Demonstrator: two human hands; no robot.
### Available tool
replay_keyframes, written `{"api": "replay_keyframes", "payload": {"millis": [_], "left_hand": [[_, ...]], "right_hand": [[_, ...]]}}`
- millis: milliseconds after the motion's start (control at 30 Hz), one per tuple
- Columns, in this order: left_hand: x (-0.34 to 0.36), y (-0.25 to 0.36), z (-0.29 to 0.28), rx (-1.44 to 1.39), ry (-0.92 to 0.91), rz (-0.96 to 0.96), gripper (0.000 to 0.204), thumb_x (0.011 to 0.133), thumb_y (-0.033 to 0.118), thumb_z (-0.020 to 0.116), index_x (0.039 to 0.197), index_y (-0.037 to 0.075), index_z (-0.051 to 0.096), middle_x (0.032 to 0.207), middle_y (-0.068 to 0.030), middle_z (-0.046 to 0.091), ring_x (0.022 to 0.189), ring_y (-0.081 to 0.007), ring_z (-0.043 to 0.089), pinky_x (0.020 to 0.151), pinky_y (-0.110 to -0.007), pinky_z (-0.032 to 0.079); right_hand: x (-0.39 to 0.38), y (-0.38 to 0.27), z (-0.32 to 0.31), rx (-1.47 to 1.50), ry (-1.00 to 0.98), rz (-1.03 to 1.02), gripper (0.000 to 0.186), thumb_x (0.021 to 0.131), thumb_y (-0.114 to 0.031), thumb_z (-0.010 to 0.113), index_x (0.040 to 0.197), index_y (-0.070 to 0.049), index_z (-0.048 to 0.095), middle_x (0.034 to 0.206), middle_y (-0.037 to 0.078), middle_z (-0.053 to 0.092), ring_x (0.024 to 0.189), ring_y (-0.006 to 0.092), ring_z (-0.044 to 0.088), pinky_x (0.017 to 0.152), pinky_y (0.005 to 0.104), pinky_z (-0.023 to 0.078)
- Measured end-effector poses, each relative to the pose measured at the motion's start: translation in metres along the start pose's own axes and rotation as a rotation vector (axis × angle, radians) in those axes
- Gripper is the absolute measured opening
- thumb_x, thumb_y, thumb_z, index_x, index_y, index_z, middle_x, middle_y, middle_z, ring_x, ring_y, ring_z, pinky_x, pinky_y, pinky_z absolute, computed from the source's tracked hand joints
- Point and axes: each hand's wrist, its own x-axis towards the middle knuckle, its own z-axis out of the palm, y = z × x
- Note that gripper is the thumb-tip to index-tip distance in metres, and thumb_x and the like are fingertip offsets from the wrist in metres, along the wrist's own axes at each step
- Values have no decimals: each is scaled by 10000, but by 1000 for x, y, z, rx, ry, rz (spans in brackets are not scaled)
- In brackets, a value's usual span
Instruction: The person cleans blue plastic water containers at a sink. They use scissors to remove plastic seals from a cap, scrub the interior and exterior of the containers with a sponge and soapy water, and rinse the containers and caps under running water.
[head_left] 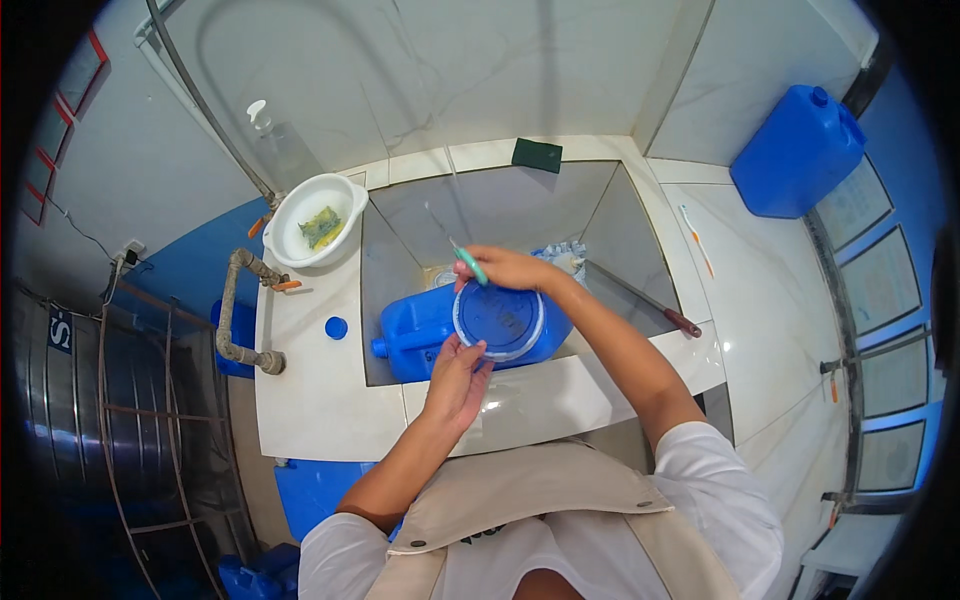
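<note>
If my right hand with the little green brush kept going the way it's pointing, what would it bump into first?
Probably the sink's left wall. Your right hand points left, passing above the blue jug; depth is unclear.

Round blue lid (498,322) upright between both hands; green-handled toothbrush (470,265) in right hand (510,268), against lid's top edge.

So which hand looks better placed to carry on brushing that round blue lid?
Probably the right hand: it already grips the green toothbrush at the round blue lid's top edge. The left hand holds the lid from below.
</note>
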Motion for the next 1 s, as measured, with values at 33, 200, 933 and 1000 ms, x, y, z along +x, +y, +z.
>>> {"api": "replay_keyframes", "payload": {"millis": [33, 200, 933, 1000], "left_hand": [[-2, 4, 6, 1, 3, 0, 386, 841, 12, 514, 1209, 42, 401, 1131, -92, 524, 1066, -174, 501, 955, -338, 380], [27, 53, 13, 19, -12, 336, 494, 833, 5, 560, 1273, 20, 336, 1155, -114, 518, 1029, -156, 538, 850, -279, 464], [41, 84, 22, 369, -146, 516, 301, 817, 13, 584, 1110, -35, 537, 960, -75, 625, 818, -113, 601, 720, -226, 493], [39, 69, 17, 508, -183, 566, 307, 812, 16, 588, 1110, -39, 537, 956, -76, 625, 814, -113, 600, 723, -226, 493]], "right_hand": [[4, 1, -9, 185, -80, 21, 368, 921, -373, 473, 1042, -32, 537, 948, 82, 641, 947, 150, 570, 844, 291, 424], [-14, -20, 8, 445, 513, -52, 328, 916, -353, 497, 987, -34, 523, 943, 76, 621, 912, 131, 563, 819, 264, 432], [-72, -59, 63, 821, 177, 213, 415, 870, -444, 548, 733, -53, 556, 542, 72, 547, 344, 42, 299, 323, 197, 178], [-66, -56, 59, 670, 340, 189, 411, 857, -447, 568, 712, -62, 557, 538, 48, 538, 360, 38, 310, 339, 192, 183]]}}
